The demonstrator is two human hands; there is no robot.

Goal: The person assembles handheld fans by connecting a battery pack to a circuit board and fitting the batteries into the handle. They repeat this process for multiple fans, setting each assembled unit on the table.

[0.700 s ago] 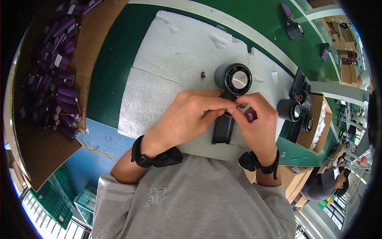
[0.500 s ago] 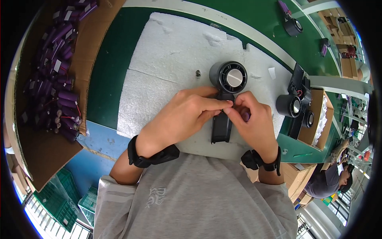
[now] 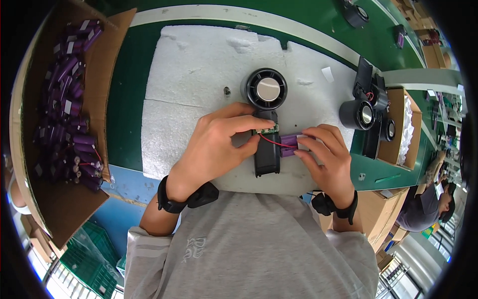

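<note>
A black handheld fan (image 3: 267, 158) lies on a white foam sheet (image 3: 184, 65), its round head with a silver disc pointing away from me. My left hand (image 3: 211, 137) grips the upper part of the handle, with fingertips at a small green circuit board (image 3: 269, 130). A red wire (image 3: 275, 143) runs from the board across the handle to a purple battery (image 3: 289, 145) at its right. My right hand (image 3: 326, 158) pinches the battery's right end between thumb and fingers.
At left stands a cardboard box (image 3: 94, 89) full of purple batteries. More black fan parts (image 3: 357, 114) lie at right beside a small carton (image 3: 412, 134). Another fan (image 3: 356, 16) rests on the green table (image 3: 308, 17) farther off. A person (image 3: 428, 207) is at far right.
My right hand has moved right with the battery, away from the handle. The circuit board and red wire now show. My left hand has stayed at the handle.
</note>
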